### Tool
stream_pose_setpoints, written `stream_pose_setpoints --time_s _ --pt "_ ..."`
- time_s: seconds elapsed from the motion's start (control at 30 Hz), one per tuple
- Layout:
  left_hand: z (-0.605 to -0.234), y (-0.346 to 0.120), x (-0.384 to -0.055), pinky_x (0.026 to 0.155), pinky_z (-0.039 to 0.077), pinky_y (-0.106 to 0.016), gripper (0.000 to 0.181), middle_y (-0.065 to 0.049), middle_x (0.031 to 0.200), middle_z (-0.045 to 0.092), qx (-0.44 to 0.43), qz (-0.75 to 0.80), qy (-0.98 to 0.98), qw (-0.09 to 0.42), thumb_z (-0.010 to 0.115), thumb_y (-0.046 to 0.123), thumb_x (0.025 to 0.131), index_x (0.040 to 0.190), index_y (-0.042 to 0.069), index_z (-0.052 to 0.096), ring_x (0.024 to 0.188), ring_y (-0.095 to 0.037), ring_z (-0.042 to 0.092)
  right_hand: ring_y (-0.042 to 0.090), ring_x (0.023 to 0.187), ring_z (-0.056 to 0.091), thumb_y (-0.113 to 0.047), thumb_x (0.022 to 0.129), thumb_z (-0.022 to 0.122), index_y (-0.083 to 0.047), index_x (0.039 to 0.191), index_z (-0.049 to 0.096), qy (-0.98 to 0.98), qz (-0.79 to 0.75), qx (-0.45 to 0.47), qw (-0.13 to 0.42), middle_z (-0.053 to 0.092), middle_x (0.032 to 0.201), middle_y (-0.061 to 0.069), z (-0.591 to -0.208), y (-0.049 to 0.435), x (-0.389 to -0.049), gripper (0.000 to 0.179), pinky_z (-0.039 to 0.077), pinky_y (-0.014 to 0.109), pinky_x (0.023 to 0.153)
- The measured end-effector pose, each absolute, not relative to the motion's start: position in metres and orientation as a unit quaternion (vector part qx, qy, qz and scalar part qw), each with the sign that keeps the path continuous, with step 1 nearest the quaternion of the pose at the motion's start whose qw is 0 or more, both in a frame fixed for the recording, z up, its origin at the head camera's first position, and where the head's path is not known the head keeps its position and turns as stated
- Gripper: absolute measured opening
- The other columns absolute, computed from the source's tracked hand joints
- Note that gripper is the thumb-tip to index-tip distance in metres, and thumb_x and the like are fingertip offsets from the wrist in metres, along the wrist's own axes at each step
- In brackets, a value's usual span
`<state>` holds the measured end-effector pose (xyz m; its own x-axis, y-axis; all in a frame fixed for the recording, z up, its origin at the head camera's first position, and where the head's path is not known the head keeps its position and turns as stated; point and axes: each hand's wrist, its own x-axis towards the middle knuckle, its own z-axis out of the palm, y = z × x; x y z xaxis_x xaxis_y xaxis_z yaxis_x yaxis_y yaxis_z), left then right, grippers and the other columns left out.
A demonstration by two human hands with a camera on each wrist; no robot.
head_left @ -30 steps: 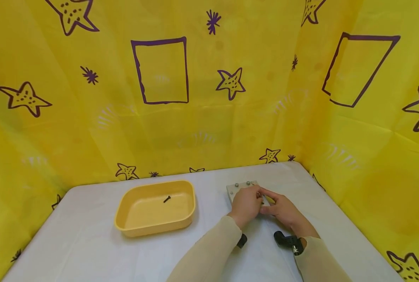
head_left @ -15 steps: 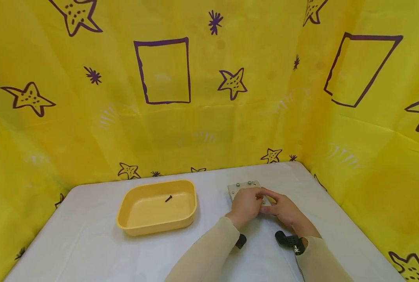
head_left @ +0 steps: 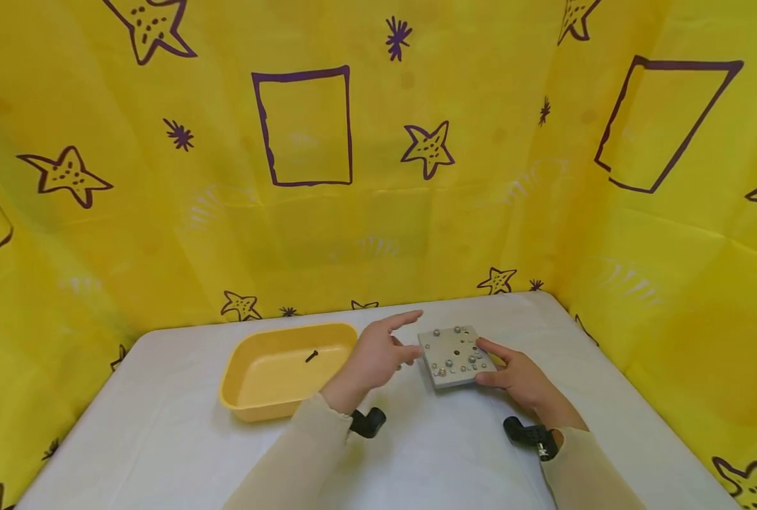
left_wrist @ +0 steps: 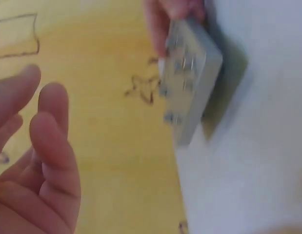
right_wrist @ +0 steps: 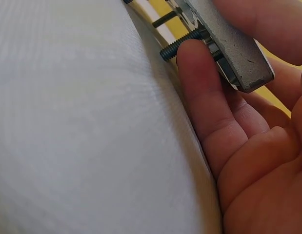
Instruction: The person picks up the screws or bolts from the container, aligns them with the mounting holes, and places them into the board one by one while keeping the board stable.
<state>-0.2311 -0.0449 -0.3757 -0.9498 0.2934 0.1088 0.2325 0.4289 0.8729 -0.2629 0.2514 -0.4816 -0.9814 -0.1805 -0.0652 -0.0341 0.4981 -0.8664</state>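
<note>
My right hand (head_left: 525, 375) grips the right edge of a square grey metal plate (head_left: 445, 350), fitted with several bolts and drilled with holes. In the right wrist view, fingers lie beneath the plate (right_wrist: 238, 53), and one fingertip touches a dark threaded bolt (right_wrist: 177, 45) sticking out of its underside. The plate is tilted, raised at least partly off the table. Left of it, my left hand (head_left: 374, 358) hovers with index finger and thumb apart. Nothing shows between the left fingers (left_wrist: 53, 141) in the left wrist view, which is blurred.
A shallow yellow tray (head_left: 231, 386) stands to the left on the white-covered table (head_left: 180, 453), with one dark screw (head_left: 311, 356) in it. Yellow patterned curtains (head_left: 378, 212) enclose the back and sides.
My left hand has moved left, away from the plate towards the tray, and its fingers have spread. The plate's top is now uncovered. My right hand stays at the plate's right edge.
</note>
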Motion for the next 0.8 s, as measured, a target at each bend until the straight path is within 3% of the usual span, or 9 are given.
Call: stream_pose_setpoints --time_s 0.13,0.17,0.3,0.47,0.63,0.8 --pt "-0.365 -0.091 -0.226 0.051 0.039 -0.029 0.067 -0.005 0.078 0.069 0.125 0.482 0.866 0.05 0.078 0.021 0.088 0.147 0.036 0.05 0.07 -0.029 0.061 0.041 0.144 0.02 -0.047 0.075 0.084 -0.025 0.152 0.044 0.859 -0.502 -0.059 0.076 0.033 0.158 0.013 -0.481 0.253 -0.263 0.09 0.007 0.065 0.111" --pt "-0.364 -0.102 -0.226 0.05 0.037 -0.03 0.067 -0.007 0.079 0.069 0.111 0.48 0.868 0.054 0.078 0.021 0.088 0.147 0.037 0.049 0.072 -0.032 0.061 0.041 0.144 0.019 -0.046 0.074 0.085 -0.025 0.152 0.044 0.858 -0.505 -0.057 0.078 0.032 0.158 0.013 -0.481 0.253 -0.263 0.09 0.007 0.065 0.111" --pt "-0.369 -0.14 -0.229 0.058 0.047 -0.036 0.068 -0.009 0.086 0.07 0.079 0.479 0.872 0.056 0.077 0.018 0.089 0.148 0.035 0.049 0.079 -0.037 0.063 0.042 0.144 0.019 -0.046 0.074 0.085 -0.025 0.152 0.045 0.856 -0.508 -0.056 0.077 0.031 0.158 0.014 -0.479 0.253 -0.262 0.091 0.006 0.066 0.111" --pt "-0.382 -0.176 -0.233 0.074 0.053 -0.046 0.068 -0.002 0.11 0.068 0.052 0.45 0.89 0.054 0.077 0.017 0.089 0.149 0.032 0.048 0.082 -0.032 0.064 0.042 0.144 0.019 -0.045 0.074 0.085 -0.025 0.152 0.044 0.853 -0.512 -0.055 0.082 0.029 0.159 0.015 -0.48 0.253 -0.262 0.09 0.005 0.065 0.111" --pt "-0.397 -0.201 -0.238 0.07 0.054 -0.041 0.066 -0.007 0.138 0.056 0.036 0.427 0.902 0.049 0.076 0.011 0.089 0.148 0.021 0.051 0.08 -0.027 0.065 0.043 0.145 0.016 -0.045 0.074 0.085 -0.025 0.152 0.044 0.851 -0.515 -0.057 0.087 0.027 0.16 0.015 -0.482 0.252 -0.261 0.091 0.005 0.067 0.11" --pt "-0.411 -0.212 -0.243 0.065 0.053 -0.039 0.064 -0.021 0.14 0.054 0.018 0.441 0.895 0.061 0.075 0.003 0.088 0.147 0.014 0.052 0.075 -0.025 0.065 0.043 0.145 0.016 -0.046 0.075 0.085 -0.024 0.153 0.044 0.856 -0.507 -0.06 0.081 0.029 0.159 0.015 -0.48 0.25 -0.261 0.091 0.005 0.067 0.11"
